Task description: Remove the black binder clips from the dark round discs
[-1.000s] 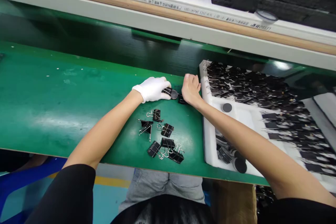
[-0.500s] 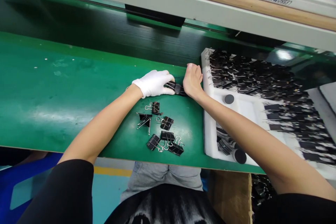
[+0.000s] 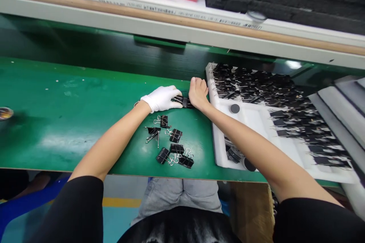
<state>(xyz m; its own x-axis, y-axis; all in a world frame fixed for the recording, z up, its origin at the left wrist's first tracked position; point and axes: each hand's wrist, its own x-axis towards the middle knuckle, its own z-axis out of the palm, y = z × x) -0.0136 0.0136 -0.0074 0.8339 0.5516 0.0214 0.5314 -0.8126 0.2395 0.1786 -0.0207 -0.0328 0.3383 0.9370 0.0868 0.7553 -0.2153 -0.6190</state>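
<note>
Left hand (image 3: 161, 99), white glove, pinches a black clip (image 3: 178, 99) on the counter (image 3: 85, 129), left of the white tray (image 3: 218, 148). Right hand (image 3: 199, 93), bare, just beside the tray's left edge at a second clip (image 3: 189, 103); can't tell if it's gripping. Six loose clips (image 3: 176, 136) left of tray, nearer the person. Dark disc (image 3: 234, 108) inside tray.

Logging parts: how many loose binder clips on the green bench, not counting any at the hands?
6 visible: top clip, one below-left, one below-right, then a nearer cluster of three: upper clip, left clip, right clip. Cluster overlap might hide more.
</note>
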